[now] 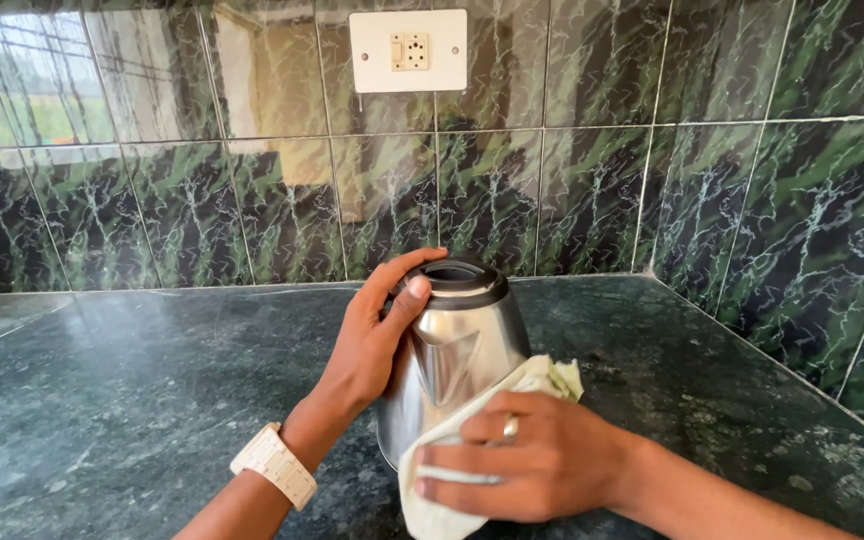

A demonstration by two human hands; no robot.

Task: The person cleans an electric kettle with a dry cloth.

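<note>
While the left hand (372, 345) clamps around the black rim and upper wall of the steel kettle (452, 365), thumb hooked over the top edge, the right hand (527, 460) presses a pale cloth (452, 470) flat against the kettle's lower front. Right fingers lie together, spread over the cloth, not fisted; ring visible on one finger. Left wrist wears a white watch band (274, 465).

Kettle stands upright on the dark green stone counter (132, 390), near the corner where two marbled tile walls meet. White wall socket (408, 50) above, well apart from the kettle; no cord seen.

Judgement on doing this well: keep the left grip firm at the rim so the body doesn't spin or slide on the polished stone; wipe with even, overlapping strokes and a flat palm; turn the kettle with the left hand to reach the far side, which is hidden here. Base contact with counter looks stable, partly covered by cloth.
</note>
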